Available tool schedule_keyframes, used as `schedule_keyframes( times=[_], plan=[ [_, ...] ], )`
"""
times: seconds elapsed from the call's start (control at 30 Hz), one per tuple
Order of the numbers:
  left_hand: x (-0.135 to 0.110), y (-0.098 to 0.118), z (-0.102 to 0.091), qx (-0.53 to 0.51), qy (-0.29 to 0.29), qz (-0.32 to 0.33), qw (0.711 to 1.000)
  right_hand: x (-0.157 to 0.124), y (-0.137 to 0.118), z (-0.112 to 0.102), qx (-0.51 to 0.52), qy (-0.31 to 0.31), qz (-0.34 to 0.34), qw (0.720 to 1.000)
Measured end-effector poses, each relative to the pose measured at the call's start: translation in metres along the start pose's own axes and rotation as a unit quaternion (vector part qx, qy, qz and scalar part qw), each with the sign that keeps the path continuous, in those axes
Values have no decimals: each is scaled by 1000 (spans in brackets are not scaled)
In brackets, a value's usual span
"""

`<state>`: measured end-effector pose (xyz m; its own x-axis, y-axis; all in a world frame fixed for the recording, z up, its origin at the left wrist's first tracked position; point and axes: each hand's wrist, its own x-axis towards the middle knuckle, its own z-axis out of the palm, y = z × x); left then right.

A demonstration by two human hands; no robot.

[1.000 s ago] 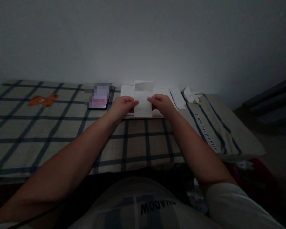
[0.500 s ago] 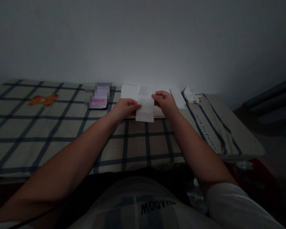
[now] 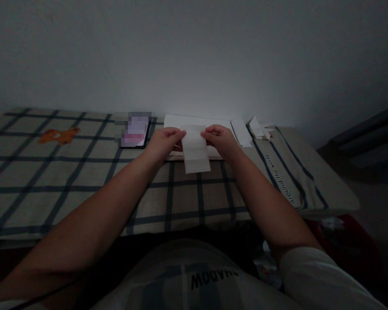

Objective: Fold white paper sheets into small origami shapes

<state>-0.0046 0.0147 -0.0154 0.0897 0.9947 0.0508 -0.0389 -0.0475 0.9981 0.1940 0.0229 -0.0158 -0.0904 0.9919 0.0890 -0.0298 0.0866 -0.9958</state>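
Observation:
Between my hands hangs a narrow strip of white paper (image 3: 195,150), with a faint crease across its lower part. My left hand (image 3: 167,142) pinches its left edge near the top, thumb uppermost. At the upper right edge, my right hand (image 3: 221,138) grips it in the same way. Behind and below the strip lies a larger white sheet or open notebook (image 3: 213,121), partly hidden by my hands. To its right rests a loose piece of white paper (image 3: 241,132).
A phone-like device (image 3: 136,131), partly pixelated, lies left of the papers. Farther left is an orange bear-shaped item (image 3: 58,135) on the checked cloth (image 3: 93,176). Folded paper scraps (image 3: 259,129) sit at the right. A wall rises behind; a red container (image 3: 349,241) stands below right.
The paper strip has come down and towards me, its top now level with my fingertips. Both hands have shifted to its upper edges, the left one rising slightly.

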Motion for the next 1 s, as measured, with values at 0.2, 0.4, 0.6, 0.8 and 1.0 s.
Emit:
schedule_keyframes(
  times=[0.2,0.4,0.6,0.8,1.0],
  plan=[
    [2,0,1,-2,87,59,995,0,3,-2,10,-55,26,998],
    [5,5,-2,-43,149,76,985,-2,3,-3,-55,-67,30,996],
    [4,8,-1,-84,139,19,987,7,2,-8,40,44,19,998],
    [6,10,-7,-74,89,-18,993,10,2,-18,-33,69,5,997],
    [3,11,-9,-16,0,-35,999,10,2,-21,-108,54,-11,993]
  ],
)
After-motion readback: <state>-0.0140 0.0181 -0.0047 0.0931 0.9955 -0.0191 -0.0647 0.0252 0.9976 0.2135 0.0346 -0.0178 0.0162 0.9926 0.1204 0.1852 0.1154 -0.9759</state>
